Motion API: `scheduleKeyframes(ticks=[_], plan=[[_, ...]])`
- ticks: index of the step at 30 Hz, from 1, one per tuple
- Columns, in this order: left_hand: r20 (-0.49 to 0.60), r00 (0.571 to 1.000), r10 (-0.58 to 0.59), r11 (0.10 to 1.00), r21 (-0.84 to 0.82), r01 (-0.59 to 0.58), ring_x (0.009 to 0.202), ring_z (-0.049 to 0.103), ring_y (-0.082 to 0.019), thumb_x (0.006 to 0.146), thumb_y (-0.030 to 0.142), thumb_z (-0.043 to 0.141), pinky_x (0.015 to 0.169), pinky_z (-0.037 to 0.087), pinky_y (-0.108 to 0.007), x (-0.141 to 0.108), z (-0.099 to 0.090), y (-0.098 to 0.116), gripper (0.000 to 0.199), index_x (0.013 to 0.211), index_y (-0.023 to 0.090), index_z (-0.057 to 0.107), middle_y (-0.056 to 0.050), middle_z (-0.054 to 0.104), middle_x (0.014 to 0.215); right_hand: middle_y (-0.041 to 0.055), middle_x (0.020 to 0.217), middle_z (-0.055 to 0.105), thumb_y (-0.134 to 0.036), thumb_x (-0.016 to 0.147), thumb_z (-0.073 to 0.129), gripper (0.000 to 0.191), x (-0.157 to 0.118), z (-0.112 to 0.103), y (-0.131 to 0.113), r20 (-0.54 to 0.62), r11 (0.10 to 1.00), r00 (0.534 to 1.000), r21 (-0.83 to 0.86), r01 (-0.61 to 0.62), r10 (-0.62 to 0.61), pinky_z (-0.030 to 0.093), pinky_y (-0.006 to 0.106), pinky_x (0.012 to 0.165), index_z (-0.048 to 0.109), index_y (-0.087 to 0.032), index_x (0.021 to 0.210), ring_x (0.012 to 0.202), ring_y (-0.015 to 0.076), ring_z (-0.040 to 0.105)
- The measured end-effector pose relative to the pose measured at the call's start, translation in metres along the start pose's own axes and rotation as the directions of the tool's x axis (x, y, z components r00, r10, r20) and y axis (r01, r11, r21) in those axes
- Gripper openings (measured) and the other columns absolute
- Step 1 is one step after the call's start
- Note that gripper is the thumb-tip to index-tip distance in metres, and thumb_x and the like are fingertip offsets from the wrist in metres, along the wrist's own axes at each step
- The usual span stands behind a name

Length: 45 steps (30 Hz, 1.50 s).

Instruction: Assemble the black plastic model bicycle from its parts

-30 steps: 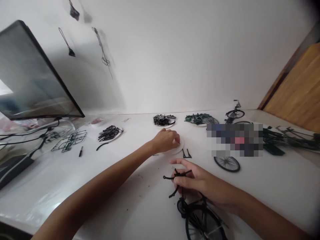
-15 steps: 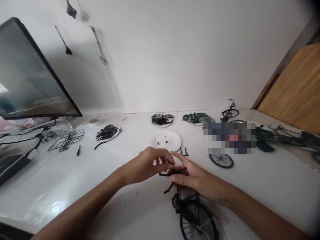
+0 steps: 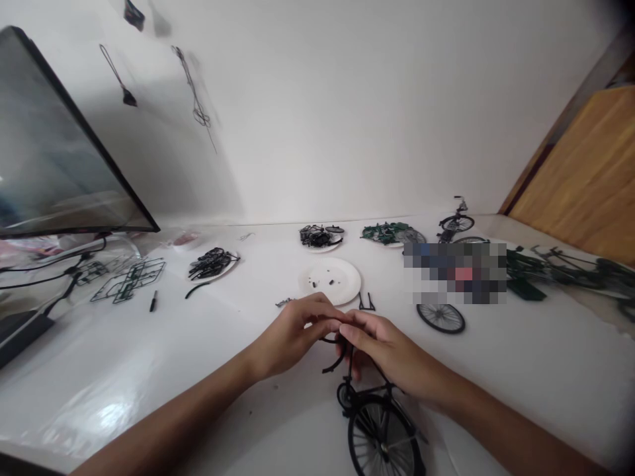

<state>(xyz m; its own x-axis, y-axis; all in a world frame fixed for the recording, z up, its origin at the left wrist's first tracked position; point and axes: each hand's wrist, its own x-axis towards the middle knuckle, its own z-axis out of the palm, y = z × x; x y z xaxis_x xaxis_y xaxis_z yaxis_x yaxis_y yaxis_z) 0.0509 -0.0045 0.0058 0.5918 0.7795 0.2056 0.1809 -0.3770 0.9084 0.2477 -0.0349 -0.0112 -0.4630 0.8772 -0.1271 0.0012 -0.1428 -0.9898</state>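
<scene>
A black model bicycle (image 3: 384, 436), with a spoked rear wheel and a chainring, slants from the bottom centre up into my hands. My right hand (image 3: 380, 337) is closed around its front end, thumb and fingers pinching near the top. Beside it, my left hand (image 3: 310, 324) has thumb and fingers pressed together at the same spot, its fingertips touching those of my right hand. Both sets of fingers hide the part between them. A curved black piece (image 3: 336, 360) hangs just below the fingertips.
Behind my hands lies a white plate (image 3: 330, 272) with small black bits. Plates of black parts (image 3: 212, 264) and green parts (image 3: 387, 233) stand farther back. A loose wheel (image 3: 440, 317) lies right, a screwdriver (image 3: 153, 301) left, near a monitor (image 3: 59, 145).
My hands have drawn together and their fingertips now meet. The handlebar-like part seen between them is mostly covered. The bicycle's rear wheel has shifted slightly left.
</scene>
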Motion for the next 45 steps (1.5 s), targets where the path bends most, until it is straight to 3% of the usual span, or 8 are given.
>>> scheduleKeyframes(ticks=[5,11,17,24,31,35,39,45], plan=[[-0.027,0.996,-0.090,0.977,-0.197,0.083,0.082,0.062,-0.015,0.092,0.029,0.063,0.077,0.050,-0.030,0.003,0.006,-0.002,0.019,0.102,0.013,0.066,-0.007,0.066,0.090,0.0000,0.083,0.060,-0.037,0.095,0.055,0.022,0.000,0.002,-0.001,-0.036,1.000,0.999,0.017,-0.013,0.014,0.050,0.023,0.058,0.061,-0.017,0.101,0.062,0.0091,0.058],[-0.140,0.978,-0.155,0.967,-0.225,0.121,0.078,0.060,-0.014,0.091,0.038,0.064,0.071,0.049,-0.028,0.001,0.012,0.000,0.027,0.101,0.015,0.056,-0.003,0.062,0.087,-0.0016,0.083,0.060,-0.040,0.094,0.056,0.022,0.001,0.007,-0.003,-0.141,0.999,0.990,0.048,0.000,0.007,0.049,0.021,0.054,0.061,-0.019,0.099,0.059,0.0081,0.057],[-0.068,0.961,-0.268,0.914,-0.334,0.231,0.073,0.060,-0.013,0.081,0.034,0.076,0.067,0.048,-0.027,0.003,0.020,-0.006,0.032,0.095,0.013,0.057,-0.004,0.064,0.081,-0.0034,0.073,0.061,-0.043,0.093,0.056,0.023,0.003,0.008,0.002,-0.226,0.997,0.974,0.073,0.010,0.007,0.045,0.021,0.050,0.058,-0.021,0.101,0.053,0.0087,0.057],[-0.036,0.944,-0.327,0.875,-0.388,0.288,0.066,0.059,-0.012,0.079,0.029,0.075,0.061,0.047,-0.025,0.004,0.026,-0.005,0.026,0.093,0.011,0.062,-0.003,0.064,0.076,0.0005,0.081,0.066,-0.041,0.091,0.059,0.023,0.002,0.011,-0.002,-0.242,0.994,0.970,0.103,0.020,0.005,0.049,0.024,0.061,0.061,-0.021,0.103,0.069,0.0126,0.062],[0.101,0.962,-0.255,0.875,-0.398,0.274,0.060,0.051,-0.008,0.083,0.030,0.072,0.055,0.041,-0.021,0.001,0.020,-0.007,0.022,0.095,0.012,0.069,-0.001,0.062,0.075,-0.0007,0.079,0.064,-0.045,0.089,0.063,0.025,0.004,0.005,0.003,-0.329,0.998,0.944,0.042,0.041,-0.025,0.045,0.022,0.056,0.063,-0.020,0.093,0.066,0.0123,0.058],[0.111,0.957,-0.266,0.815,-0.505,0.285,0.066,0.056,-0.009,0.083,0.030,0.074,0.063,0.045,-0.022,0.002,0.010,-0.008,0.022,0.094,0.012,0.068,-0.002,0.064,0.080,0.0028,0.089,0.068,-0.044,0.085,0.070,0.026,0.003,-0.007,-0.002,-0.353,0.997,0.934,0.044,0.069,-0.049,0.054,0.028,0.071,0.066,-0.019,0.091,0.084,0.0171,0.065],[0.067,0.952,-0.300,0.787,-0.546,0.287,0.072,0.060,-0.012,0.079,0.027,0.076,0.069,0.049,-0.026,0.006,0.002,-0.011,0.024,0.094,0.012,0.065,-0.004,0.066,0.083,0.0069,0.110,0.071,-0.041,0.084,0.072,0.028,0.003,-0.018,-0.007,-0.350,0.988,0.935,0.120,0.099,-0.051,0.056,0.035,0.088,0.066,-0.021,0.102,0.104,0.0212,0.067],[0.065,0.943,-0.327,0.755,-0.582,0.302,0.068,0.059,-0.010,0.080,0.029,0.076,0.067,0.048,-0.026,0.006,0.002,-0.011,0.025,0.092,0.011,0.064,-0.004,0.066,0.081,0.0078,0.102,0.075,-0.035,0.080,0.078,0.032,0.005,-0.026,-0.005,-0.372,0.993,0.928,0.101,0.055,-0.014,0.060,0.033,0.083,0.071,-0.018,0.107,0.082,0.0162,0.072]])
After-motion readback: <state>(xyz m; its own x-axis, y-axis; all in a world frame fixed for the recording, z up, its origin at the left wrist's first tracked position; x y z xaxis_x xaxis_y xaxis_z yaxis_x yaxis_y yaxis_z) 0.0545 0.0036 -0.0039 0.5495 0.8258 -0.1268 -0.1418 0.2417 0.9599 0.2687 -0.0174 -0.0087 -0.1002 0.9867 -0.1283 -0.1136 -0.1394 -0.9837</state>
